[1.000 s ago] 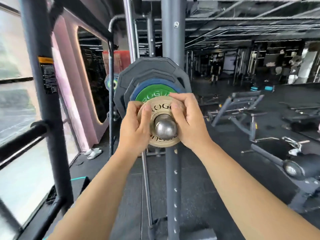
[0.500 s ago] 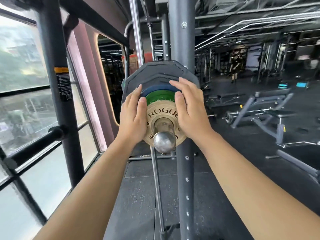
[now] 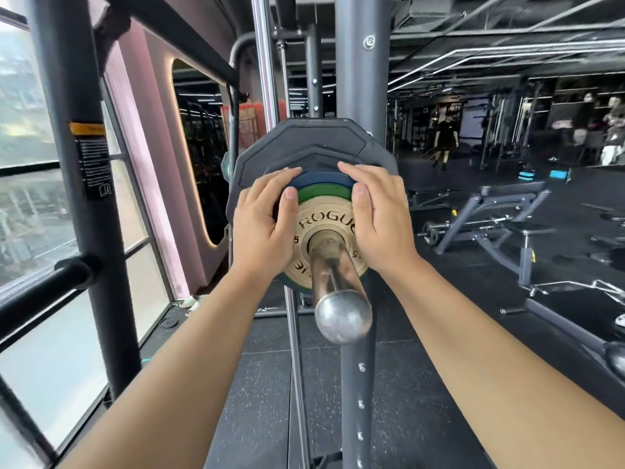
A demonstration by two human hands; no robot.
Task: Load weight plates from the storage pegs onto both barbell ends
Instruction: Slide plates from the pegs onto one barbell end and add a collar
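Left hand (image 3: pixel 262 228): pressing flat on the stack's left side, fingers straight, gripping nothing.
Right hand (image 3: pixel 380 218): pressing flat on the right side, fingers straight, thumb lying beside the gold plate (image 3: pixel 326 221).
Gold plate: sitting outermost on the barbell sleeve (image 3: pixel 333 275), backing onto green plate (image 3: pixel 321 192), blue plate (image 3: pixel 318 180), black plate (image 3: pixel 314 143).
Bench (image 3: pixel 507 211): standing well right.

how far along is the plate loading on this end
Done: a black plate, a blue plate and a green plate sit on the bar sleeve. In hand: the left hand and right hand press the tan plate against that stack. Remaining: the bar's other end is out of view, so its loading cannot be judged.
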